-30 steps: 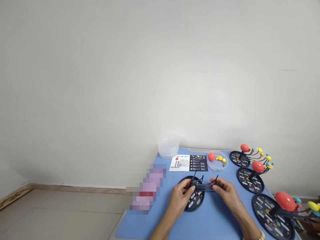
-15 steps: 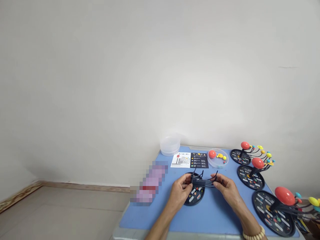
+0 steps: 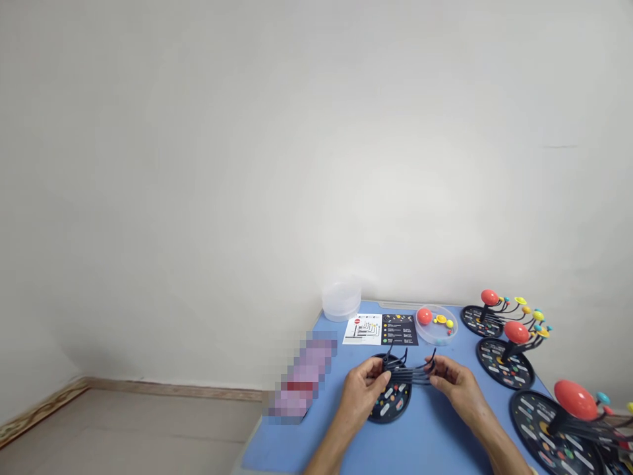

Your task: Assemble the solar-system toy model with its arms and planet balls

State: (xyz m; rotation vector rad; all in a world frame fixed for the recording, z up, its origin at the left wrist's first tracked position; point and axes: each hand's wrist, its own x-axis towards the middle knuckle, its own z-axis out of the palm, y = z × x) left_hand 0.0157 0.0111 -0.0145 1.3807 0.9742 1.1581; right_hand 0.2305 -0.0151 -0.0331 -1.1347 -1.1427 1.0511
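My left fingers (image 3: 376, 373) and right fingers (image 3: 442, 373) are pinching both ends of the black plastic arms (image 3: 408, 375) above the round base (image 3: 393, 406).

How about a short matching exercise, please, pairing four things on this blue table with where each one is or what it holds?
Things:
1. Black branched arms
2. Clear round tray
3. Instruction sheet
4. Clear plastic tub

Places and states:
A. At the table's far left corner
B. Held between left hand and right hand, above a black disc base
C. Holding a red ball and yellow pieces
D. Lying flat between tub and tray

Pairs: 1-B, 2-C, 3-D, 4-A
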